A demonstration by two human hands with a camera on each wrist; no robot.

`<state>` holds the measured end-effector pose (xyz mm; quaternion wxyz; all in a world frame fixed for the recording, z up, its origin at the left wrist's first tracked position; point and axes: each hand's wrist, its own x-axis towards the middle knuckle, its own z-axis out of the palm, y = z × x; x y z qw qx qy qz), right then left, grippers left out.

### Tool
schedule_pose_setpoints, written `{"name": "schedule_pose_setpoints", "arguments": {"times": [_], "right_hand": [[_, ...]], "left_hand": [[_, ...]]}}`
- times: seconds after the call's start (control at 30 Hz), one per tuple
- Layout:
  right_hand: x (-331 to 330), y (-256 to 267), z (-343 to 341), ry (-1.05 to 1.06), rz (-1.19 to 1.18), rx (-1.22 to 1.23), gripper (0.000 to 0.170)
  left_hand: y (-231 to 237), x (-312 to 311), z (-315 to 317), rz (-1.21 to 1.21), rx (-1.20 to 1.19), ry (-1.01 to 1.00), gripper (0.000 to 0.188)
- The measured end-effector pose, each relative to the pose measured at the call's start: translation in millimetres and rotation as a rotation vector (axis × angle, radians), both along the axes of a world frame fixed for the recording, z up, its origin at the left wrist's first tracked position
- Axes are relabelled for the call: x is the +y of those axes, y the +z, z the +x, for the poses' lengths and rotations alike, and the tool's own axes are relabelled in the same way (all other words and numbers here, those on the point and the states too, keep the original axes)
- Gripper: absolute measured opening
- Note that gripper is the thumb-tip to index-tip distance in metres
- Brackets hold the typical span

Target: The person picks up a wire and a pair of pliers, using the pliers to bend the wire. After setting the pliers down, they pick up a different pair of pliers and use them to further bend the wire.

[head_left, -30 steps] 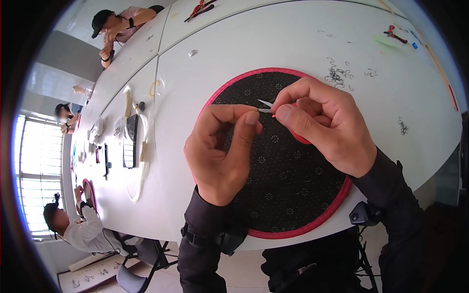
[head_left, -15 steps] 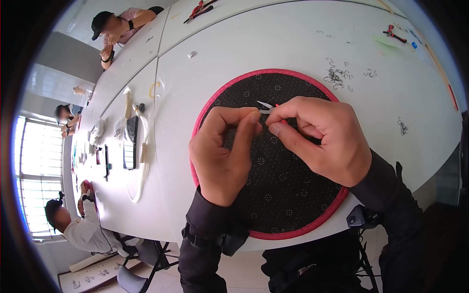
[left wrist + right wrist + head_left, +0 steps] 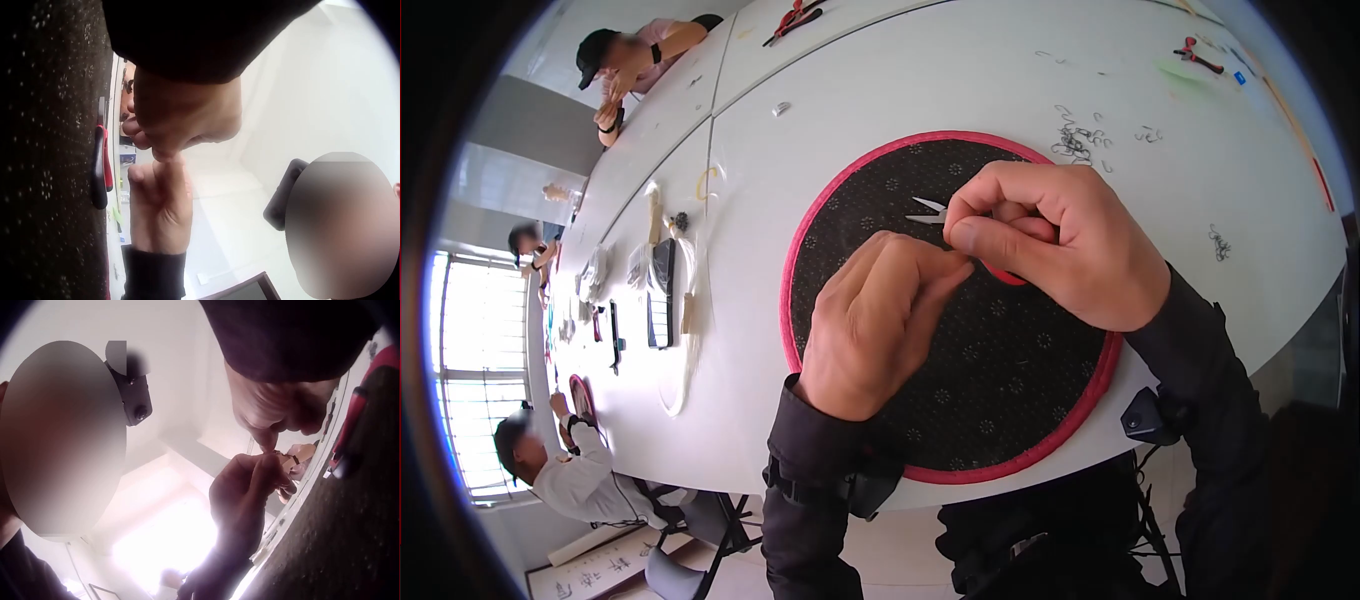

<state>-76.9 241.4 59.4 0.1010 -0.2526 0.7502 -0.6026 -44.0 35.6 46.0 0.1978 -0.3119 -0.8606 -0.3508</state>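
Observation:
My left hand (image 3: pixel 875 320) has its thumb and forefinger pressed together at the tips, its back turned partly up. Close by on the right, my right hand (image 3: pixel 1065 240) also pinches with thumb and forefinger. The two sets of fingertips almost meet above the round dark mat (image 3: pixel 960 400) with its red rim; I cannot tell what small thing they pinch. Beneath the hands, pliers (image 3: pixel 100 169) with red and black handles lie on the mat. Their pointed jaws stand apart in the head view, with most of the handles hidden under my right hand.
Small fishing hooks (image 3: pixel 1080 137) lie scattered beyond the mat, with another little heap (image 3: pixel 1219 243) to the right. Other pliers (image 3: pixel 1197 56) are at the far right. A phone (image 3: pixel 661 292) and clear line (image 3: pixel 687 370) lie left. People (image 3: pixel 565 475) sit along the table.
My left hand has turned over and moved right and slightly down, so its fingertips no longer cover the plier tips. My right hand has shifted little.

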Motion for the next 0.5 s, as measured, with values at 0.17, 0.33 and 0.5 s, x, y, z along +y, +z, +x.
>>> {"name": "schedule_pose_setpoints", "arguments": {"times": [0.17, 0.33, 0.5], "right_hand": [[2, 0, -4, 0.069, -0.134, -0.182, 0.020], [1, -11, -8, 0.072, -0.171, -0.233, 0.025], [-1, -16, -8, 0.097, -0.194, -0.266, 0.026]], "left_hand": [[3, 3, 0, 0.040, 0.102, -0.053, 0.018], [0, 4, 2, 0.139, 0.096, -0.061, 0.020], [-2, 2, 3, 0.243, 0.002, 0.012, 0.018]]}}
